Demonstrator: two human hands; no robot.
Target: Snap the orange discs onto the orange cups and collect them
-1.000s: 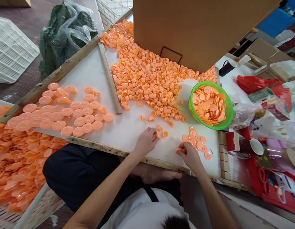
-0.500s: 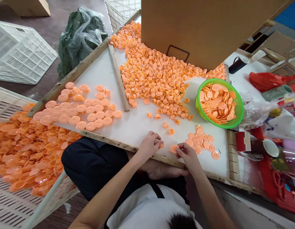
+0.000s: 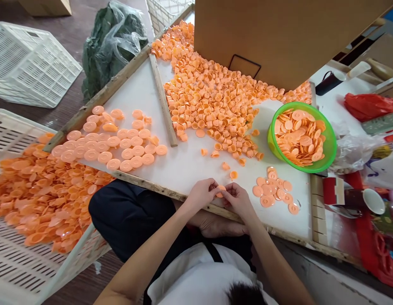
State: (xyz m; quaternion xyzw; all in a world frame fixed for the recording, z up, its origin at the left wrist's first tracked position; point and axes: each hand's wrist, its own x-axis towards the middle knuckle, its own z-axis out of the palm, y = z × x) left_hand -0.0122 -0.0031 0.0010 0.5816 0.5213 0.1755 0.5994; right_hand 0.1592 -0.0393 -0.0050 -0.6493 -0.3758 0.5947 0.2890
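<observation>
Just over the table's front edge, my left hand (image 3: 203,194) and my right hand (image 3: 237,197) meet with fingertips pinched. Between them is an orange plastic disc (image 3: 220,190), gripped by my right fingers. The small orange piece in my left fingers is mostly hidden behind fingers and disc. To the right of my hands lies a loose group of flat orange discs (image 3: 268,200). A few small orange cups (image 3: 233,175) lie just beyond my fingers, in front of a big heap of such cups (image 3: 212,97).
A green bowl (image 3: 333,146) full of discs stands at the right. Joined round orange pieces (image 3: 104,157) spread over the left of the table (image 3: 133,91). A cardboard box (image 3: 256,38) rises behind the heap. An orange-filled crate (image 3: 12,271) sits at lower left.
My right hand has moved left with the disc and now meets my left hand, whose small orange piece has become mostly hidden. The whole view has shifted slightly.
</observation>
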